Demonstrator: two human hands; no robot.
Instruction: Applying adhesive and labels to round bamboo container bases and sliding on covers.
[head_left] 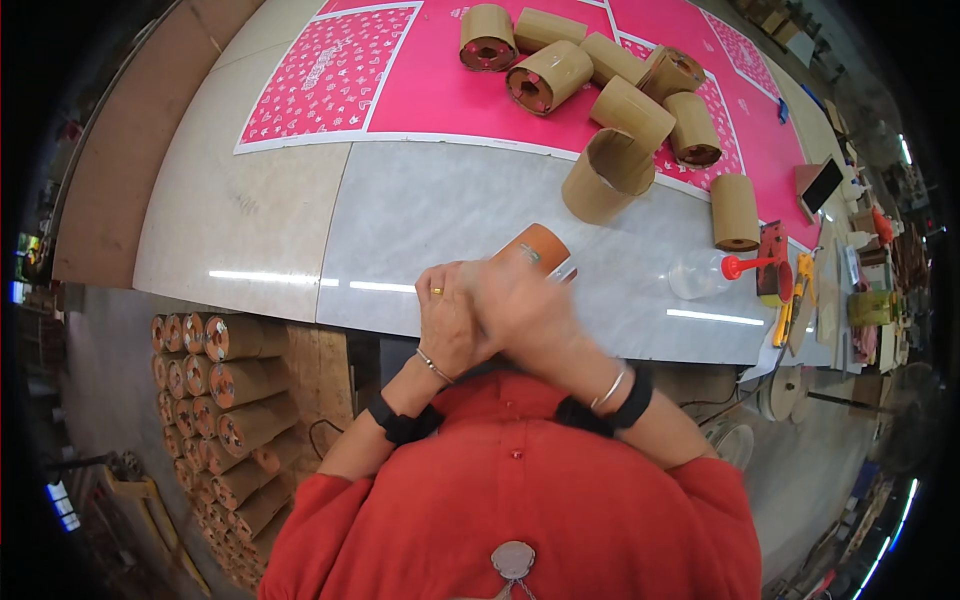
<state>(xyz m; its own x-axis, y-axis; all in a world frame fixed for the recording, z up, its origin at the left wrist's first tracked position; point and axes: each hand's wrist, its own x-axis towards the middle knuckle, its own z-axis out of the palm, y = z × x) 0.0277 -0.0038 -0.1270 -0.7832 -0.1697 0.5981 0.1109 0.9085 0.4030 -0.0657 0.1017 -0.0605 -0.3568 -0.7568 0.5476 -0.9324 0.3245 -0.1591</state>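
Note:
In front of me, over the near edge of the table, my two hands are close together. My left hand [446, 318] wears a ring, and its fingers are curled in. My right hand [522, 308] crosses beside it, smeared by motion, so its fingers do not show clearly. Just beyond the right hand lies an orange-brown cylinder [541, 249] with a pale mark on its side; its near part is hidden behind the hands. An open brown cardboard tube [596, 186] stands tilted a little farther off.
Several brown paper-wrapped rolls [632, 113] lie on pink printed sheets [430, 75] at the back. To the right are a clear bottle with a red nozzle [698, 272], another roll [735, 212] and a yellow cutter [797, 302]. Wrapped rolls [240, 385] are stacked below left.

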